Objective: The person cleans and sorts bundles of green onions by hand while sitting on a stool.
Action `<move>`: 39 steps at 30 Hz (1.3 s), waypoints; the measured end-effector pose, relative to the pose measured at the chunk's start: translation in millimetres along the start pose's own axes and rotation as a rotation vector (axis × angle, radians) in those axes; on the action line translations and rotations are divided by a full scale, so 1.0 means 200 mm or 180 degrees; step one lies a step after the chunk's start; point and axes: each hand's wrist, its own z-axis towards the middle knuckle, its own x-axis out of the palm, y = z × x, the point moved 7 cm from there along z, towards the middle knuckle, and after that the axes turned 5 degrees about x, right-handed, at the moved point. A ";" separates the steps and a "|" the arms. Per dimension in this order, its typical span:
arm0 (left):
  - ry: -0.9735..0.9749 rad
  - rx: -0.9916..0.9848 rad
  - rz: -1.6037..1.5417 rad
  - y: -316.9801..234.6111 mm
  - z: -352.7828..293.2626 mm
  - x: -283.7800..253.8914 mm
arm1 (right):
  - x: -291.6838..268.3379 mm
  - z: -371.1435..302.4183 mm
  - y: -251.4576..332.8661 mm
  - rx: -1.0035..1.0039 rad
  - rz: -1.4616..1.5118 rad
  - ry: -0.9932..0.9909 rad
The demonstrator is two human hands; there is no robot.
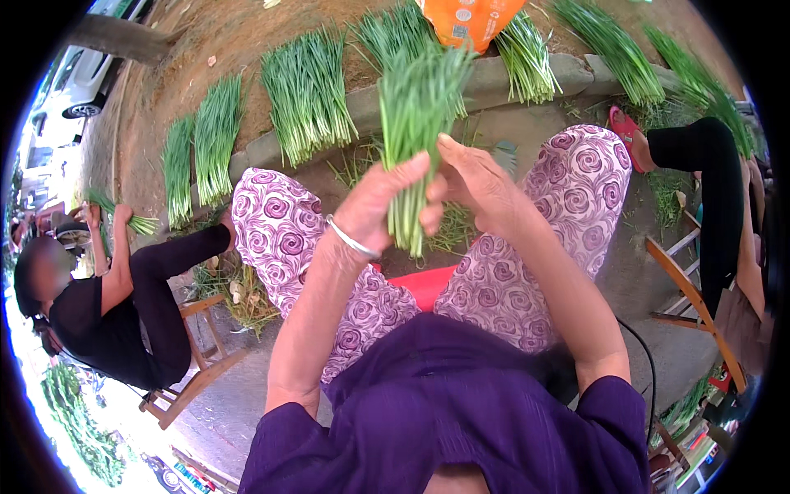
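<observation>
Here, seen from above, a seated person's left hand (pixel 380 202) is wrapped around a bunch of green chives (pixel 415 123), held upright over the lap. The right hand (pixel 477 183) touches the stalks beside it, fingers loosely curled. More chive bundles (pixel 309 95) lie along a stone kerb (pixel 494 82) ahead, near an orange bag (pixel 467 20). Another person (pixel 107 313) sits at the left on a wooden stool (pixel 197 362).
</observation>
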 end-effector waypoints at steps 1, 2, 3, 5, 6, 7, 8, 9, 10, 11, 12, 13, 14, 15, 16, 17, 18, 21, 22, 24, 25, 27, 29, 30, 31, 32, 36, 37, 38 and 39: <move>-0.0023 -0.0073 0.0145 0.04 -0.03 0.01 | 0.02 0.02 -0.02 0.0113 0.0275 0.0276; 0.0142 -0.0207 0.0277 0.09 -0.05 0.01 | 0.01 0.05 -0.04 0.0100 0.0513 0.0087; 0.0188 -0.0215 0.0357 0.14 -0.06 0.00 | 0.00 0.06 -0.04 0.0071 0.0707 0.0105; 0.0140 -0.0223 0.0595 0.21 -0.07 -0.05 | -0.02 0.08 -0.02 0.0020 0.1096 0.0137; 0.0163 -0.0234 0.0961 0.23 -0.07 -0.07 | -0.03 0.09 0.00 -0.0074 0.1299 0.0155; 0.0186 -0.0247 0.1329 0.23 -0.08 -0.09 | -0.04 0.09 0.01 -0.0112 0.1214 0.0141; 0.0211 -0.0274 0.1696 0.25 -0.08 -0.11 | -0.05 0.09 0.02 -0.0151 0.1141 0.0115; 0.0159 -0.0326 0.1694 0.27 -0.08 -0.12 | -0.05 0.08 0.03 -0.0190 0.1069 0.0089; 0.0107 -0.0378 0.1692 0.30 -0.08 -0.13 | -0.07 0.07 0.04 -0.0196 0.1112 -0.0020; 0.0059 -0.0437 0.1703 0.30 -0.08 -0.13 | -0.09 0.07 0.04 -0.0226 0.1061 -0.0063; -0.0012 -0.0474 0.1714 0.29 -0.09 -0.11 | -0.12 0.09 0.04 -0.0256 0.1011 -0.0107; 0.0043 -0.0470 0.1613 0.29 -0.09 -0.09 | -0.14 0.10 0.04 -0.0288 0.0960 -0.0150; 0.0085 -0.0455 0.1510 0.28 -0.09 -0.07 | -0.15 0.10 0.04 -0.0257 0.1119 -0.0106; 0.0129 -0.0439 0.1409 0.27 -0.08 -0.05 | -0.14 0.11 0.04 -0.0278 0.1137 -0.0079; 0.0093 -0.0400 0.1421 0.27 -0.07 -0.07 | -0.14 0.11 0.04 -0.0299 0.1153 -0.0052; 0.0139 -0.0371 0.1359 0.26 -0.06 -0.06 | -0.14 0.11 0.04 -0.0326 0.1177 -0.0025; 0.0186 -0.0341 0.1298 0.25 -0.04 -0.05 | -0.12 0.11 0.04 -0.0303 0.1160 -0.0038; 0.0268 -0.0269 0.1189 0.23 0.01 -0.05 | -0.11 0.11 0.04 -0.0397 0.0950 -0.0089; 0.0286 -0.0236 0.1195 0.23 0.03 -0.04 | -0.11 0.10 0.05 -0.0411 0.0931 -0.0169; 0.0376 -0.0214 0.1374 0.21 0.03 -0.04 | -0.12 0.11 0.06 -0.0532 0.0829 -0.0201; 0.0403 -0.0180 0.1573 0.19 0.03 -0.03 | -0.13 0.11 0.07 -0.0589 0.0779 -0.0214; 0.0458 -0.0108 0.1974 0.15 0.01 0.00 | -0.13 0.11 0.06 -0.0482 0.0814 -0.0264; 0.0605 -0.0176 0.1919 0.15 -0.01 0.00 | -0.13 0.10 0.05 -0.0398 0.0912 -0.0251; 0.0678 -0.0216 0.1885 0.16 -0.02 0.01 | -0.14 0.11 0.05 -0.0368 0.0993 -0.0216; 0.0594 -0.0119 0.1522 0.16 -0.01 0.00 | -0.15 0.11 0.05 -0.0338 0.1074 -0.0181; 0.0498 -0.0019 0.1158 0.15 0.01 0.02 | -0.15 0.11 0.05 -0.0294 0.1155 -0.0131; 0.0138 0.0137 0.0583 0.12 0.01 -0.05 | -0.17 0.12 0.09 -0.0435 0.1164 -0.0060; -0.0051 0.0163 0.0584 0.12 0.00 -0.11 | -0.18 0.13 0.09 -0.0458 0.1197 -0.0047; -0.0071 0.0187 0.0740 0.11 -0.02 -0.11 | -0.20 0.13 0.09 -0.0483 0.1226 -0.0050; -0.0090 0.0210 0.0896 0.09 -0.04 -0.10 | -0.21 0.14 0.10 -0.0508 0.1255 -0.0054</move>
